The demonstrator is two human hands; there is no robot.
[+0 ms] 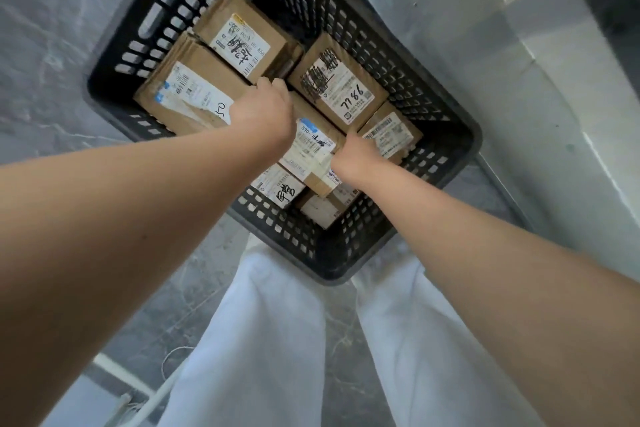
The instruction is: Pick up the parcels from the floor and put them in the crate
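Note:
A black perforated plastic crate (349,253) stands on the floor before me, filled with several brown cardboard parcels bearing white shipping labels. Both my arms reach down into it. My left hand (263,111) and my right hand (356,156) grip opposite ends of one long parcel (313,146) with a blue-cornered label, lying in the middle of the crate on top of others. Around it lie a parcel marked 7786 (341,87), one at the back (242,35) and a larger one on the left (187,90).
Grey marbled floor tiles (52,45) surround the crate. A pale wall or step edge (571,87) runs along the right, close to the crate. My legs in white trousers (263,340) stand just behind the crate's near corner.

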